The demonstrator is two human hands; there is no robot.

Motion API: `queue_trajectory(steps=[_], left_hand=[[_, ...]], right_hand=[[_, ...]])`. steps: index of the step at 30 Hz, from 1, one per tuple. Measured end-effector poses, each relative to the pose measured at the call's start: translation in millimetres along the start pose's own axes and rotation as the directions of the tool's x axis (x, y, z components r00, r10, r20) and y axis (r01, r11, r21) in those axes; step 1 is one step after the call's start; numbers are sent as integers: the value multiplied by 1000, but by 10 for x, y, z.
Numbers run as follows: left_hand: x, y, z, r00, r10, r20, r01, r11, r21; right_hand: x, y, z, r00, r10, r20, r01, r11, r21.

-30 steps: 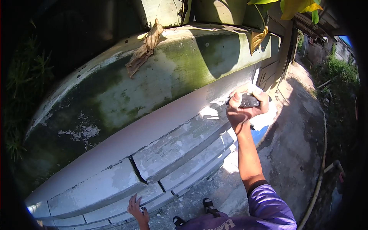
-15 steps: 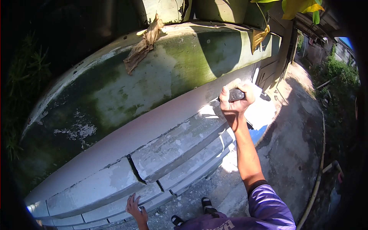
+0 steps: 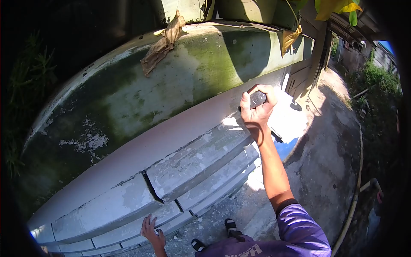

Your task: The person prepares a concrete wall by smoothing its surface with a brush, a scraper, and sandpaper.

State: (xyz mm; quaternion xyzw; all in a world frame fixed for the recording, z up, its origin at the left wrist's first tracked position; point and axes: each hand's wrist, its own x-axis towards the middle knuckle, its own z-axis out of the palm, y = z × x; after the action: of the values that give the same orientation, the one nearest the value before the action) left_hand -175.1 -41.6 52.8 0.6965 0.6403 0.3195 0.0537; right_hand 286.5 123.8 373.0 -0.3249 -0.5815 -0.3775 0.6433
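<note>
My right hand (image 3: 258, 112) is wrapped round the black handle of a tool (image 3: 257, 99), up against the pale wall strip (image 3: 239, 103) just above the grey block ledge. The tool's working end is hidden behind the hand. My left hand (image 3: 150, 229) is low at the left, its fingers stretched over the edge of the lower grey blocks (image 3: 137, 225). A small dark and pale thing shows by its thumb, too small to name. Stepped courses of grey blocks (image 3: 197, 165) run along the wall, with a dark gap between two of them.
A mossy concrete ledge (image 3: 171, 85) overhangs the blocks, with a dry leaf (image 3: 165, 45) hanging over it. Beyond my right hand lie a sunlit white object (image 3: 289, 118) and something blue (image 3: 286, 149). A long pole or pipe (image 3: 353, 205) borders the concrete path (image 3: 321, 180).
My right hand has shifted slightly left along the wall with the black-handled tool. The left hand stays at nearly the same place on the blocks.
</note>
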Motion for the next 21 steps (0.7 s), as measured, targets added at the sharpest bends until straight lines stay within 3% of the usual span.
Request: queue_trajectory(steps=[2,3,8,10,11,13,14,15,17,18,19,21], left_hand=[[9,9,-17,1000,-8,15,8,1000,13],[15,-7,-10,1000,7,5,-7,1000,14],[8,16,-16,1000,-16,12,16,1000,-5],[9,-4,-17,1000,-5,16,5,1000,-6],[0,-13,-17,1000,-1,20,1,1000,-7],[12,-19,4,1000,21,-3,-21,1000,-7],[-9,-24,-3,999,31,-8,-31,999,-4],[-21,-9,-32,1000,9,17,-9,1000,6],[8,49,-61,998,-37,54,35,999,24],[-9,34,-66,999,-20,44,19,1000,21],[-25,9,-64,999,-2,32,1,1000,17],[-2,-1,-19,1000,12,10,-12,1000,1]], right_hand=[[68,-5,-111,990,137,-24,-126,959,253],[151,-51,-142,982,56,-180,-13,972,233],[-101,-29,44,995,99,1,-99,993,61],[79,-124,-142,1000,7,-20,-7,1000,22],[58,-129,-104,967,128,-218,-73,967,243],[2,-120,-69,952,142,-270,-75,966,247],[-53,-67,-55,979,106,-172,-84,988,129],[-46,-88,95,988,0,-154,0,1000,2],[95,-131,-123,1000,4,8,-4,999,-33],[125,-131,-166,1000,-29,8,30,998,-49],[97,-124,-126,982,88,-170,-50,975,215],[100,-158,-60,955,134,-263,-48,949,312]])
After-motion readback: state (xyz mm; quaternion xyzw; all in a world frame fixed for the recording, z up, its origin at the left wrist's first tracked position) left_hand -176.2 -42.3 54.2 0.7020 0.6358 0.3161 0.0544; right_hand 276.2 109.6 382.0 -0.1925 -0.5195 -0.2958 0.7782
